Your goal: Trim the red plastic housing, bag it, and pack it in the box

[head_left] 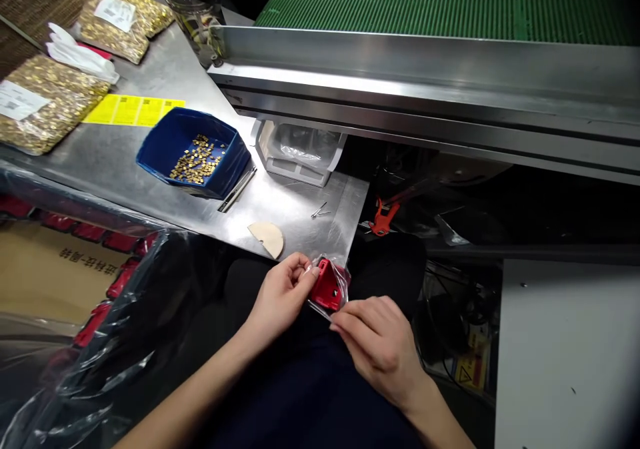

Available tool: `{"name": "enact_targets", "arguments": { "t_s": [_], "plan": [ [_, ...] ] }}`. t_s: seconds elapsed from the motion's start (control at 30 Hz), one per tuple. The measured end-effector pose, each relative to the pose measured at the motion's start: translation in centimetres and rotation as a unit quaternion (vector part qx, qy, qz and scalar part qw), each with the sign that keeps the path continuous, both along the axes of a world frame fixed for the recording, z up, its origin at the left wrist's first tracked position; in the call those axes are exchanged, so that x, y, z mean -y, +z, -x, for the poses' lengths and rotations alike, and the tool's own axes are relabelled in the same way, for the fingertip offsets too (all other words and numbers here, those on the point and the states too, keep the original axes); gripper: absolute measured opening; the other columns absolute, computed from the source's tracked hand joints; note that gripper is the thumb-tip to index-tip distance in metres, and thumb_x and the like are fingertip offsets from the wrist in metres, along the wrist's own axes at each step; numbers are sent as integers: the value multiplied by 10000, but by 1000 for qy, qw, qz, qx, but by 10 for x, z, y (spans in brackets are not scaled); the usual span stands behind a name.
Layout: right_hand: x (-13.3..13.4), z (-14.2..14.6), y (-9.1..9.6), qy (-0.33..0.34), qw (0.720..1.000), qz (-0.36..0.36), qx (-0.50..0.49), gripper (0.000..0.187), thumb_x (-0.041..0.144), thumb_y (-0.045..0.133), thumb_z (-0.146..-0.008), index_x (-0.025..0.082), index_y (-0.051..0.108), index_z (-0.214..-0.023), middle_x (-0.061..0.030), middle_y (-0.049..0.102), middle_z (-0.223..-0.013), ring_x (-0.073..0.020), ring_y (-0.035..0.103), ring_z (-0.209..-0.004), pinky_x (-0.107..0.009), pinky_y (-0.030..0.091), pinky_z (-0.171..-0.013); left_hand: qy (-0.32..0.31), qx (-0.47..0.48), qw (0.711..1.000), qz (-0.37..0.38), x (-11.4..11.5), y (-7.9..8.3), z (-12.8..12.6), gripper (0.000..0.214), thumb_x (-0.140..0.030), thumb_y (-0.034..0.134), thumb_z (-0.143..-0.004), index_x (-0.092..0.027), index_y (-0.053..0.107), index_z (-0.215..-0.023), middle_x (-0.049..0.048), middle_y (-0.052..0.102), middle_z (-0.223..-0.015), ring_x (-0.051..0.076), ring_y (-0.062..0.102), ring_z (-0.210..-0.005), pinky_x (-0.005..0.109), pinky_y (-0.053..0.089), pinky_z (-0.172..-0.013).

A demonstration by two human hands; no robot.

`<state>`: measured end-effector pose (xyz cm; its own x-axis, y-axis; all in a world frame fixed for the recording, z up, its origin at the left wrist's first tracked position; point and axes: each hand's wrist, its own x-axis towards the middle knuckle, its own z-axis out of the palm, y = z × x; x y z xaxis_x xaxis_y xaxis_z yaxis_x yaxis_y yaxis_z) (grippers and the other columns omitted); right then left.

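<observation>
A red plastic part [327, 289] sits inside a clear plastic bag [344, 277] above my lap, just off the table's front corner. My left hand [283, 289] pinches the bag at its left side, with the thumb against the red part. At the lower right of the bag, my right hand [377, 342] has thumb and fingers pressed together on its edge. A half-round beige piece [269, 238] lies on the metal table [300, 209] near my left hand. Small metal tweezers or pins [320, 211] lie beyond it; I cannot tell which.
A blue bin [235, 162] holds small brass pieces, with a cutter knife [237, 189] alongside. Behind stands a grey bin [300, 172] of clear bags. The metal conveyor rail [400, 102] crosses ahead. Bags of brass parts [60, 102] lie left, above a lined box [50, 262] with red parts. An orange clamp [384, 217] hangs right.
</observation>
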<state>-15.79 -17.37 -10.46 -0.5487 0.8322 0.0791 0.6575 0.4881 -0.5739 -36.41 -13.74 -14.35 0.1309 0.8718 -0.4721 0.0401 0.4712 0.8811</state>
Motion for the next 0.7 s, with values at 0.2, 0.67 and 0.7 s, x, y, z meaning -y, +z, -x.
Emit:
{"name": "enact_targets", "arguments": {
  "t_s": [0.2,0.67,0.7],
  "plan": [
    [-3,2,-18,-149,973,133,-118,141,339,680,-972,236,620,-1048,-42,646,-1005,-181,632,-838,-298,501,-740,-79,-94,983,-133,9,13,-3,166,-335,571,-1038,-213,670,-985,-50,585,-723,115,474,-615,241,366,-599],
    [-32,-13,-19,-182,968,108,135,233,291,556,-1008,312,637,-1225,21,771,-855,-194,698,-638,-287,365,-581,-216,-274,914,-208,-7,24,20,319,-83,523,-925,-238,619,-1187,42,676,-1021,211,651,-848,315,459,-738],
    [-32,-14,-17,-189,966,102,144,226,297,552,-1010,311,636,-1219,23,770,-832,-195,698,-624,-288,354,-570,-220,-314,905,-183,-7,26,20,300,-100,530,-923,-231,614,-1179,47,685,-994,221,655,-815,324,447,-707]
  ]
}}
